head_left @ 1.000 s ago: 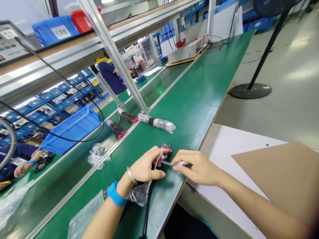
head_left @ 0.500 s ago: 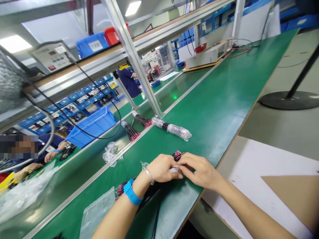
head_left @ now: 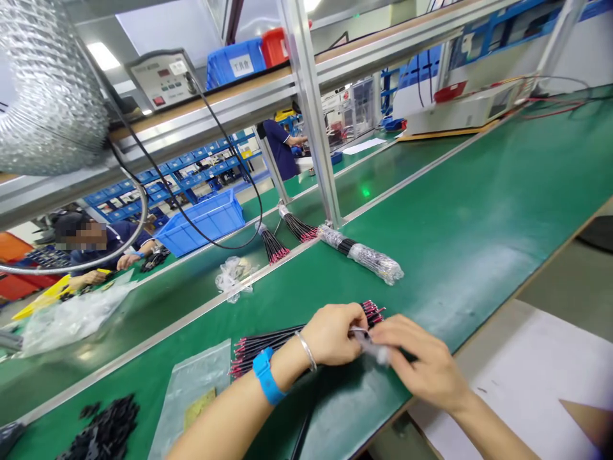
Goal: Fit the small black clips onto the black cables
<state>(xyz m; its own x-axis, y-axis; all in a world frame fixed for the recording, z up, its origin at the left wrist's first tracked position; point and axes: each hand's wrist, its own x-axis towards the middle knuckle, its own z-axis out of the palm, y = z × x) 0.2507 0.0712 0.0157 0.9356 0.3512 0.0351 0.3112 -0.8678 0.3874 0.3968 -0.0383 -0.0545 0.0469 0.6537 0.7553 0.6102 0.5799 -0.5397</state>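
Observation:
A bundle of thin black cables (head_left: pixel 268 342) with pink-red ends lies on the green bench top, partly hidden under my left hand and forearm. My left hand (head_left: pixel 335 335) is closed over the bundle close to its far ends. Between my hands runs a whitish, clear plastic strip (head_left: pixel 371 348), blurred by motion. My right hand (head_left: pixel 426 361) pinches at this strip, just right of the bundle. Farther along the bench lies another cable bundle wrapped in clear plastic (head_left: pixel 368 259).
Two cable bundles with red ends (head_left: pixel 272 246) lie by the metal rail. Crumpled plastic (head_left: pixel 234 278) sits near them. At lower left are a flat plastic bag (head_left: pixel 191 377) and small black parts (head_left: pixel 108 425). A metal post (head_left: pixel 316 115) rises ahead. A co-worker (head_left: pixel 115 246) sits across.
The view has turned left, bringing the black parts and silver duct further into sight. My right hand has moved slightly away from my left, and more plastic strip shows between them.

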